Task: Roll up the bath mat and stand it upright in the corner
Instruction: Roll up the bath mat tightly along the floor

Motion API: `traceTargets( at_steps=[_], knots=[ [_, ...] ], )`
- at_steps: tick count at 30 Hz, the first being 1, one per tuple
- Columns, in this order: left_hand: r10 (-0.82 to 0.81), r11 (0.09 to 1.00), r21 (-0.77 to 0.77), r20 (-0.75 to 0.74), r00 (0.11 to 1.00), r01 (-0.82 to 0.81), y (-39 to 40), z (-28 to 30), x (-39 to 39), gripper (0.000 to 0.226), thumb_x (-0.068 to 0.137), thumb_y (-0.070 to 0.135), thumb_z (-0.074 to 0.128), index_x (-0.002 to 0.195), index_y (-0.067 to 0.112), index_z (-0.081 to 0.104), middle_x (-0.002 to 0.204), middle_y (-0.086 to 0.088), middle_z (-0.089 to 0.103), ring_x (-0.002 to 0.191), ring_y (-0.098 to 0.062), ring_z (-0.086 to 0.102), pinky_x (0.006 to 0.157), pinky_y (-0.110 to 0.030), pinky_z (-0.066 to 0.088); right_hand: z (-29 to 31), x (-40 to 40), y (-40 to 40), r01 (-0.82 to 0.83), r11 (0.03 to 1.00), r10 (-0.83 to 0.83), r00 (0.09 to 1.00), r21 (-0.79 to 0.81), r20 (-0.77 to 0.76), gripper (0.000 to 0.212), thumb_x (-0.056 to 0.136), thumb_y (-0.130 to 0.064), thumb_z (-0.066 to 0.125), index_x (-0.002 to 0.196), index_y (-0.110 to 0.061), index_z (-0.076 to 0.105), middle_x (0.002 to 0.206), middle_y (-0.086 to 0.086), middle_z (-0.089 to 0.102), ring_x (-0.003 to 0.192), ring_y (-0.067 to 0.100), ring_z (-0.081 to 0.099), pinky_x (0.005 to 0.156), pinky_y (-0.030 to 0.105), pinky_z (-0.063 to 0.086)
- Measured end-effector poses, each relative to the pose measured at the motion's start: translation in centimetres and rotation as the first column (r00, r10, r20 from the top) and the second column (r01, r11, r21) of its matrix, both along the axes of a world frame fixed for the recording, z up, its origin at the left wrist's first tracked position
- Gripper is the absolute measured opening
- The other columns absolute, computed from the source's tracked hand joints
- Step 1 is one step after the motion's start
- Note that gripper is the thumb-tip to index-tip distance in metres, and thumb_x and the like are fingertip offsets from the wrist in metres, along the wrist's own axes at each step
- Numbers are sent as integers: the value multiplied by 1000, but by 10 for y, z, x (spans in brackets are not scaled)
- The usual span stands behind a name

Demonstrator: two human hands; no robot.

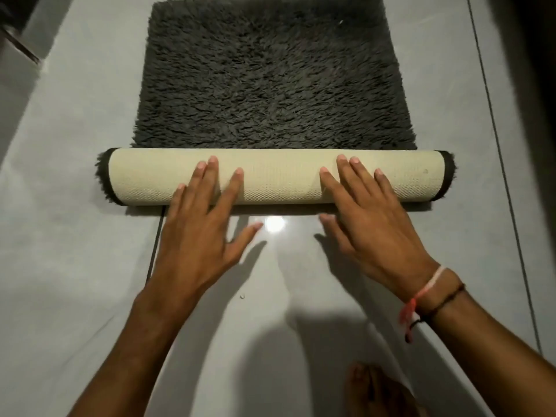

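Note:
A dark grey shaggy bath mat [270, 76] lies flat on the floor and stretches away from me. Its near end is wound into a roll [279, 179] that shows the cream woven backing, with dark pile sticking out at both ends. My left hand [204, 218] rests flat on the roll left of its middle, fingers spread. My right hand [367, 212] lies flat on the roll right of its middle, fingers spread too. Neither hand grips the roll; the palms sit over its near side.
The floor is glossy grey tile [90, 266] with a light glare between my hands. Dark grout lines run at the right [499, 145] and under my left hand. A step or threshold [21, 46] sits at the far left. My bare foot [376, 389] shows at the bottom.

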State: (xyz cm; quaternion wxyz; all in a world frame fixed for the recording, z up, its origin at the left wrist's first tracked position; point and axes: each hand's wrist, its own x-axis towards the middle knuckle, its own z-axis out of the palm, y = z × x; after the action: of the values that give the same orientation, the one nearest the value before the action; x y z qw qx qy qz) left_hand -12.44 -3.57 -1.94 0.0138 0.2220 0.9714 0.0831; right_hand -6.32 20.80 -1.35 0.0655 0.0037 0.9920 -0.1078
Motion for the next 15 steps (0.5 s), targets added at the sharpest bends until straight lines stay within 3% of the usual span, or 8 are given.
traceTargets(
  at_steps=[2, 4, 7, 10, 15],
  knots=[
    [-32, 991, -130, 38, 999, 37, 4, -14, -8, 100, 87, 49, 67, 162, 19, 8, 170, -19, 7, 158, -35, 8, 126, -57, 17, -9, -12, 3, -60, 996, 52, 991, 64, 121, 95, 95, -55, 56, 166, -18, 5, 176, 15, 3, 163, 31, 3, 132, 57, 6],
    [-15, 984, -179, -17, 1000, 12, 12, -20, -23, 102, 83, 26, 74, 162, 16, 9, 169, -22, 13, 157, -37, 12, 125, -60, 13, -14, -28, 8, -76, 989, 62, 992, 124, 108, 107, 87, -43, 70, 165, -16, 4, 175, 16, 7, 162, 34, 6, 132, 57, 5],
    [-4, 972, -234, -92, 996, -17, 28, -14, -48, 90, 81, 4, 67, 158, 12, 20, 157, -26, 35, 146, -42, 31, 121, -62, 22, -13, -53, 13, -62, 985, 53, 997, 159, 56, 99, 80, -26, 74, 162, -14, 20, 166, 16, 30, 154, 36, 28, 129, 57, 15],
    [-9, 963, -269, -116, 993, -23, 38, -6, -61, 80, 80, -4, 65, 151, 12, 31, 133, -26, 55, 121, -44, 52, 107, -55, 39, -13, -68, 15, -26, 986, 32, 999, 162, -35, 78, 81, -13, 70, 152, -18, 38, 149, 10, 50, 136, 34, 47, 117, 50, 33],
    [50, 974, -214, -108, 993, -72, 36, -2, -30, 81, 88, -3, 59, 156, 21, 24, 140, -19, 49, 125, -39, 49, 106, -49, 42, -11, -48, 6, 23, 989, -12, 997, 149, -76, 66, 89, -6, 64, 148, -23, 40, 144, 6, 54, 131, 31, 50, 110, 45, 36]
  ],
)
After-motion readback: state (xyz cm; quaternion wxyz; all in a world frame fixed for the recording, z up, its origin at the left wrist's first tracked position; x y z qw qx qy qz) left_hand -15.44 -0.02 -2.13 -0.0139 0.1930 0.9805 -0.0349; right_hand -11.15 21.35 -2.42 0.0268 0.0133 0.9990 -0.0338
